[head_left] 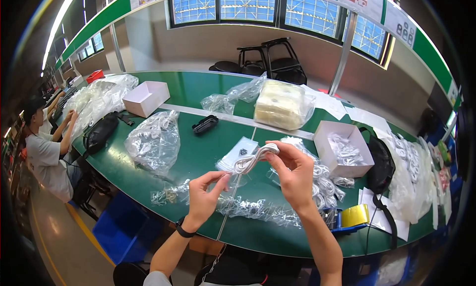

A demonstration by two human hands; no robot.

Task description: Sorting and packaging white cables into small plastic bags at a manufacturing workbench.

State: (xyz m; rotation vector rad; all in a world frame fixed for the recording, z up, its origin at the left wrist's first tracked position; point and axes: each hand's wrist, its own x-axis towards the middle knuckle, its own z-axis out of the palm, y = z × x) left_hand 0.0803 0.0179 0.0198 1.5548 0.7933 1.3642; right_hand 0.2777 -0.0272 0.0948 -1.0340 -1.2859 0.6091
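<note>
A bundled white cable [255,158] is held up over the green table, pinched between the thumb and fingers of my right hand [293,174]. My left hand [206,192] is just left of the bundle's lower end, with thumb and forefinger tips together. Whatever they pinch is too small to make out. Under the bundle lie flat clear plastic bags [233,157] with a small dark mark on them. More bundled white cables [325,187] are piled beside my right wrist. Along the near side of the table is a strip of twist ties or small clear wrappings [260,210], not clearly told apart.
Right of my hands stand a white box [342,147] of wrapped cables and a tape dispenser [353,217] with yellow tape. Farther back lie a plastic-wrapped stack [282,105], a black case [205,125] and a clear bag [154,143]. A person [47,152] works at the left.
</note>
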